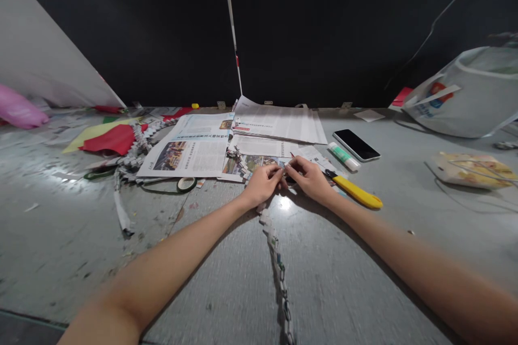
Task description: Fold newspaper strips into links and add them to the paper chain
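At the hands point(263, 186), paper chain point(280, 267), trailing back between forearms point(202, 236)

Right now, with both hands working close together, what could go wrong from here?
The yellow-handled tool lies close beside the wrist of the right hand; a sideways move might knock it. The folded paper chain runs from by the left hand, between the forearms, past the picture's lower edge, so an arm could perhaps catch or bend it.
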`<action>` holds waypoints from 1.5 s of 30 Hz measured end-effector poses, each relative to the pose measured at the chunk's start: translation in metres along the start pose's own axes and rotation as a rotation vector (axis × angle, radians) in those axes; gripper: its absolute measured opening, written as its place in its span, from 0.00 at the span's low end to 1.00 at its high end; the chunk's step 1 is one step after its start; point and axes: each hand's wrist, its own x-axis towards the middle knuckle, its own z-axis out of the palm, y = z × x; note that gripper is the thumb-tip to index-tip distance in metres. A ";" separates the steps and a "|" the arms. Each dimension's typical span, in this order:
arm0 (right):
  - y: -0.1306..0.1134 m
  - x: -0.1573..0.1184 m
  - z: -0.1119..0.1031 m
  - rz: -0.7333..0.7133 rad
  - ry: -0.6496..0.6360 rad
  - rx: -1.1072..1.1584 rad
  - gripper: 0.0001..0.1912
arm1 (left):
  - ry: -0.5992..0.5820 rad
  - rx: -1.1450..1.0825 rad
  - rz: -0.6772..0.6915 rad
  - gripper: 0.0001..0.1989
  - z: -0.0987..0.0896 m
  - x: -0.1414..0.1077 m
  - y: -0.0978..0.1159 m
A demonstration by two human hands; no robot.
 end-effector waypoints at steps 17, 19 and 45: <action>-0.003 -0.002 0.002 -0.043 0.091 0.019 0.15 | -0.020 -0.132 -0.030 0.23 0.000 -0.002 0.002; -0.001 -0.003 0.001 -0.037 0.083 0.015 0.14 | -0.042 -0.132 -0.010 0.24 0.000 -0.002 0.003; 0.009 -0.002 0.004 0.022 0.078 0.092 0.07 | -0.051 0.014 0.040 0.23 -0.001 -0.005 0.009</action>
